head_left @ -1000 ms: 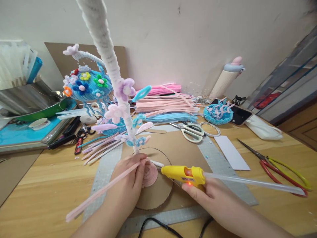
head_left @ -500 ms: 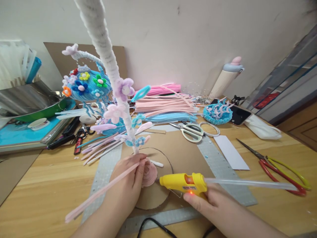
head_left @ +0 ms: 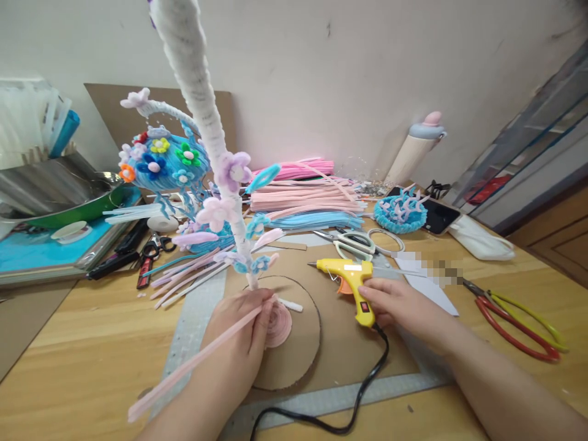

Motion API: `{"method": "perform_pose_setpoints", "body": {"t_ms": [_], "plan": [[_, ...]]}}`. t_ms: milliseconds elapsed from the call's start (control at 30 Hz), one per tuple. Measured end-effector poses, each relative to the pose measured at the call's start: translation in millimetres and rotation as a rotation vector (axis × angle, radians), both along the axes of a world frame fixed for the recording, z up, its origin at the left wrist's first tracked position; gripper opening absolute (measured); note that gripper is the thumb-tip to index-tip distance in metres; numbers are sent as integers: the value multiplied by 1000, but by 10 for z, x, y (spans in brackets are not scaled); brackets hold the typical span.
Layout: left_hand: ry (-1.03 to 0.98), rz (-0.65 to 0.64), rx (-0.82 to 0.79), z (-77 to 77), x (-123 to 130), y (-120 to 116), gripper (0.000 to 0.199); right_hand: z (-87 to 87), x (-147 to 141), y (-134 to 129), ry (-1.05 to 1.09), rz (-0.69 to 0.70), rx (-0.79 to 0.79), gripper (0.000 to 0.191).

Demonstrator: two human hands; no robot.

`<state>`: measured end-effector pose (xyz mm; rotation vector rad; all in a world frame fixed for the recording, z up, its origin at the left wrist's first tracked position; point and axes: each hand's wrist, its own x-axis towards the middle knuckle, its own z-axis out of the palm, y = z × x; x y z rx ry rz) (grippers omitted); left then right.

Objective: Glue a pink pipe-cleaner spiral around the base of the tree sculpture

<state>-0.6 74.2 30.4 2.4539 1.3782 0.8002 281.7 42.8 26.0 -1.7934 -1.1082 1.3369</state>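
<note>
On cardboard disc [head_left: 298, 361], pink coiled base [head_left: 278, 324], white fuzzy stem [head_left: 202, 116], pastel flowers [head_left: 233, 170]

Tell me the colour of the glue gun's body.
Yellow, with an orange trigger; the glue gun shows clearly in the head view, in the right hand.

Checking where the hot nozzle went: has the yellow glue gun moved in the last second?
Yes. The glue gun has swung away from the pink coil on the cardboard disc, up toward the white-handled scissors, in the right hand.

Yellow glue gun [head_left: 349, 274], pink pipe cleaner [head_left: 197, 361]
</note>
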Motion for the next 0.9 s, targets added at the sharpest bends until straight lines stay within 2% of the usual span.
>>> {"method": "perform_pose_setpoints", "body": {"t_ms": [67,100,133,200,233,267,300,367,400,467,533,633,767,900], "plan": [[7,-3,5,14,4,0,30,80,5,13,-256,-18,20,33],[13,-9,0,23,7,0,29,134,-33,2,-320,-29,74,32],[23,-17,-14,33,11,0,29,195,-100,-17,-435,1,204,30],[44,-28,-59,51,22,0,29,317,-311,-69,-493,199,439,15],[56,-27,-83,58,27,-1,29,367,-441,-93,-506,316,573,18],[66,-24,-103,62,31,-2,29,403,-574,-113,-515,431,680,30],[72,-19,-116,61,34,-3,30,421,-700,-127,-521,533,738,39],[77,-10,-119,49,32,-6,32,399,-897,-130,-519,671,806,41],[77,-7,-115,38,27,-7,33,361,-959,-120,-522,677,828,36],[77,-4,-107,15,13,-8,33,256,-1009,-80,-482,602,847,26],[73,-12,-96,-4,-3,-6,31,145,-990,-19,-437,508,872,23],[66,-28,-81,-19,-16,6,29,30,-933,84,-382,443,920,21],[60,-28,-58,-22,-12,24,29,-28,-931,178,-347,409,1021,17],[52,-41,-47,-10,-7,22,32,-24,-959,177,-369,391,980,19]]}}
